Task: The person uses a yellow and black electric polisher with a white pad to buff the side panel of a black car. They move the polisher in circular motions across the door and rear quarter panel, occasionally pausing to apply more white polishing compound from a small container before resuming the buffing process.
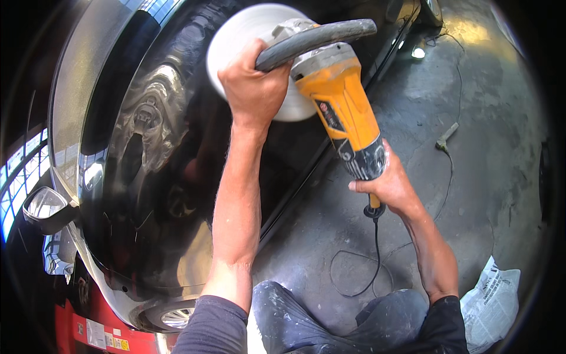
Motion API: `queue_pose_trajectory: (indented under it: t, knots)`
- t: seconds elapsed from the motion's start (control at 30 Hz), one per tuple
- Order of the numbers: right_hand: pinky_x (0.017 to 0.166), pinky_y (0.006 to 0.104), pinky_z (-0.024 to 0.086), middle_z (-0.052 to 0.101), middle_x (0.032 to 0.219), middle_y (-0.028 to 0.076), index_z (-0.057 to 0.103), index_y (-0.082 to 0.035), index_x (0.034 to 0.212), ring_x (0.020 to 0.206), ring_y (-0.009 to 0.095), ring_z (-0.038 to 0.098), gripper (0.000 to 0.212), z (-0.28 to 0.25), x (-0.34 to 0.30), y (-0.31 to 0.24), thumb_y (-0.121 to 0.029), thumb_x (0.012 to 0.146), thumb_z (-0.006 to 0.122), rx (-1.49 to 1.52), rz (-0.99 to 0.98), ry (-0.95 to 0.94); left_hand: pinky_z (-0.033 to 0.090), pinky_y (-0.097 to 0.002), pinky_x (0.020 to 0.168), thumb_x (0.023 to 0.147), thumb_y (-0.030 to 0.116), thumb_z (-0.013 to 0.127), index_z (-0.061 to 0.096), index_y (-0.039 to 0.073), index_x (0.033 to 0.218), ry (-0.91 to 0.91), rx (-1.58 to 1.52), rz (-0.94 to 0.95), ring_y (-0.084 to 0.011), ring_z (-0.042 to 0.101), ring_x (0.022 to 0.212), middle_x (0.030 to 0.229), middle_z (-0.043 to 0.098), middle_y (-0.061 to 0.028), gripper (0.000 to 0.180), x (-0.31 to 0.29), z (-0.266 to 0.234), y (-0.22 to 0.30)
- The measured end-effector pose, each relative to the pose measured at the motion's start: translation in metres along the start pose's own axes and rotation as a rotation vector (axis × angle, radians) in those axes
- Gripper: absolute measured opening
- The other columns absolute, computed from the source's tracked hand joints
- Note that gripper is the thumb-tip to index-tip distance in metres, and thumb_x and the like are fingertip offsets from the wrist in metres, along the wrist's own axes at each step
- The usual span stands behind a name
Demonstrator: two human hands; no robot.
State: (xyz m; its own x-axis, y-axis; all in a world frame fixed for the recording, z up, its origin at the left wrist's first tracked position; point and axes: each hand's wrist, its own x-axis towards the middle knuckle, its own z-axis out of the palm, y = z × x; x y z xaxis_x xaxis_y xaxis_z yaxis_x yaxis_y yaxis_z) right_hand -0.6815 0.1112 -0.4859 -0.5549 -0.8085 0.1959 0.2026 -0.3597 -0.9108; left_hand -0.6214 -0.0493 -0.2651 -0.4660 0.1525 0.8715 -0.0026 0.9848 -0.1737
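Observation:
An orange and black power polisher [348, 106] slants across the upper middle. Its round white pad [233, 41] faces the black car's side [188, 236]; contact between them cannot be made out. My left hand [253, 91] is closed around one end of the curved black handle [324, 40] by the polisher's head. At the lower end of the tool, my right hand [394, 180] grips the black rear part of the body, thumb on the near side. A black cord [377, 242] hangs from that end.
The cord loops on the grey floor [483, 177], where a pale connector [447, 135] lies. A crumpled white bag [489, 301] rests at lower right. The car's mirror [47, 206] juts out at left, its wheel [177, 317] shows below, and something red [112, 330] stands at lower left.

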Motion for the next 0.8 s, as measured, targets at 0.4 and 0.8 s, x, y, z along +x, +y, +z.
queue_pose_trajectory:
  t: [0.4,0.8]
  knots:
    - [0.095,0.0345,0.052,0.061,0.111,0.001,0.052,-0.004,0.132,0.103,0.014,0.059,0.082,-0.017,0.015,-0.048,0.008,0.059,0.087,-0.124,-0.068,-0.008,0.045,-0.0326,0.051,0.076,0.011,0.079,0.062,0.004,0.069,0.124,0.046,0.004,-0.0187,0.057,0.048,0.057,0.057,-0.0135,0.02,0.043,-0.003,-0.008]
    - [0.079,0.0335,0.054,0.062,0.097,0.005,0.055,-0.003,0.119,0.086,0.016,0.062,0.068,-0.06,0.056,-0.14,0.007,0.059,0.083,-0.207,-0.036,-0.057,0.052,-0.0309,0.062,0.085,0.021,0.079,0.075,0.004,0.087,0.23,0.02,0.012,-0.0127,0.063,0.059,0.064,0.068,-0.0091,0.017,0.11,0.025,-0.022]
